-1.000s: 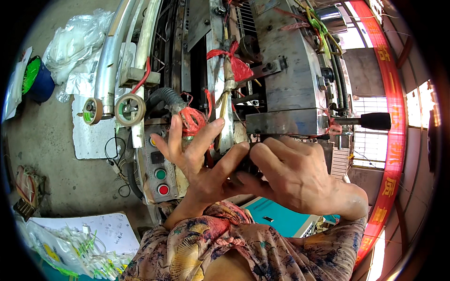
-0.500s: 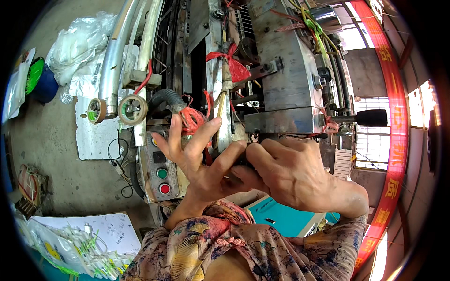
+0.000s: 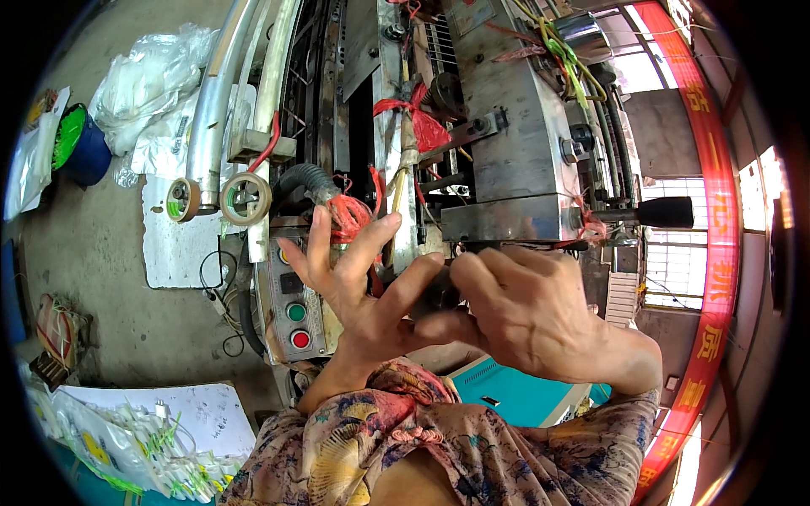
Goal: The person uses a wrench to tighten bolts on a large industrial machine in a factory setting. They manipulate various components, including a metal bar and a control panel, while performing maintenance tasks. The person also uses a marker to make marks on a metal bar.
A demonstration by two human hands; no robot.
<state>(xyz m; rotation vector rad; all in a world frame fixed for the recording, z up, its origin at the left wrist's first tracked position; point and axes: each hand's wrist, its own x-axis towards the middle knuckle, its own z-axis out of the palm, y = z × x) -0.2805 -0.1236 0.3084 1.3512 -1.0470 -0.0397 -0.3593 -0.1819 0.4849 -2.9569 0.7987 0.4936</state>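
Observation:
Both of my hands meet in front of the machine around a small dark round part [image 3: 442,293], blurred and half covered, so its kind is unclear. My left hand [image 3: 363,312] grips it from the left between index finger and thumb, while its other fingers stick up spread apart. From the right, my right hand [image 3: 536,316] curls its fingers and thumb about the same part. Just beyond my left fingertips hangs a bundle of red plastic strips [image 3: 348,218] tied to a grey corrugated hose [image 3: 304,181].
A control panel [image 3: 297,316] with green and red buttons stands left of my left hand. Two tape rolls [image 3: 245,199] hang on metal bars. A metal block [image 3: 508,218] and black handle [image 3: 665,212] lie beyond my right hand. Bundled white cables [image 3: 160,447] lie lower left.
My right hand has shifted slightly to the right and its fingers have moved, so more of the dark round part shows between the hands. My left hand keeps its pose.

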